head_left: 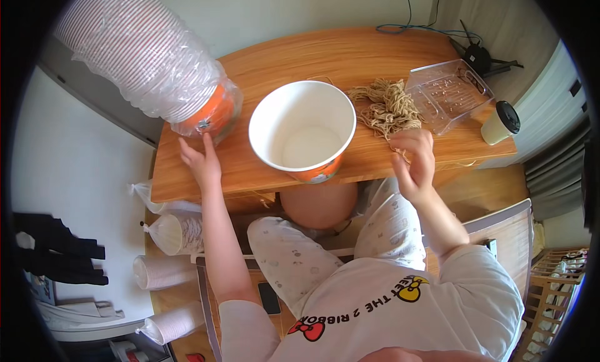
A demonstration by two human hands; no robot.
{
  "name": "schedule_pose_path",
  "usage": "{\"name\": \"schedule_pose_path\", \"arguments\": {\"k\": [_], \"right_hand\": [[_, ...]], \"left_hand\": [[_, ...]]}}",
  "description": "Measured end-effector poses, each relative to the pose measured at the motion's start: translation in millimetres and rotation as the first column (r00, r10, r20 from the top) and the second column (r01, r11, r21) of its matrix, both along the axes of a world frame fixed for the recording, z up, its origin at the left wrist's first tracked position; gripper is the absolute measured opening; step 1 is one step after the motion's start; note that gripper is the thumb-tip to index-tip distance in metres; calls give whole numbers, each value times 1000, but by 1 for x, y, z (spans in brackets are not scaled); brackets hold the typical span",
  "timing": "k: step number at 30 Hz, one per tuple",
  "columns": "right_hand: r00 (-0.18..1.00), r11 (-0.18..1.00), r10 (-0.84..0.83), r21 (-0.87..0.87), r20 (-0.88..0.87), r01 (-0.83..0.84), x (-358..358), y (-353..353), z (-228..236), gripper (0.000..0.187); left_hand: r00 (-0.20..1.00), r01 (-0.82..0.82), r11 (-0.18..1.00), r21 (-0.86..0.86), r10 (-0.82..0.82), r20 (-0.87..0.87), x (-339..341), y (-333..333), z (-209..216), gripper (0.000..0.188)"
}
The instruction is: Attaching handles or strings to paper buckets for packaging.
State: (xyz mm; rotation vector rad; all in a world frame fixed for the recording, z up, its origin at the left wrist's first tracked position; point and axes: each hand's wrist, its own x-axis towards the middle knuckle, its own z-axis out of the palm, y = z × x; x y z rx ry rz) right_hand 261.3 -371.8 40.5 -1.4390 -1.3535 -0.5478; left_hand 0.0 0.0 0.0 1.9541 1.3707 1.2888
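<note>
A large paper bucket (312, 128), white inside with an orange printed outside, stands upright near the table's front edge. A loop of cord shows behind its far rim. To its left a tall stack of nested buckets (140, 49) in clear plastic rises toward the upper left. My left hand (203, 165) is by the foot of this stack, fingers apart and fingertips at the plastic. Right of the single bucket lies a tangled heap of tan twine (390, 109). At its near edge my right hand (415, 165) has its fingers curled in, with a bit of twine at the fingertips.
A clear plastic tray (447, 96) with small bits in it sits right of the twine. Beyond are a lidded cup (500, 123) and a black device (478, 56) with cables. A round stool (319, 206) is under the table. More bagged stacks (165, 271) stand on the left.
</note>
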Motion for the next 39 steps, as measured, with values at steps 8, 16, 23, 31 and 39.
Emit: {"name": "schedule_pose_path", "arguments": {"k": [8, 16, 23, 31, 39], "right_hand": [[918, 918, -392, -92, -65, 386, 28, -79, -59, 23], [942, 900, -295, -285, 159, 330, 39, -87, -62, 34], [930, 892, -298, -285, 215, 352, 48, -82, -70, 26], [989, 936, -42, -341, 141, 88, 96, -32, 42, 15], [972, 744, -217, 630, -87, 223, 115, -39, 175, 16]], "left_hand": [[894, 320, 854, 410, -415, 167, 22, -146, -29, 68], [719, 522, 797, 302, -602, 347, 82, -192, -12, 134], [712, 569, 808, 153, -578, 398, 60, -175, -22, 137], [610, 720, 694, -1, -631, 479, 45, -162, -50, 122], [595, 670, 697, 254, -710, 377, 50, -168, -32, 113]]}}
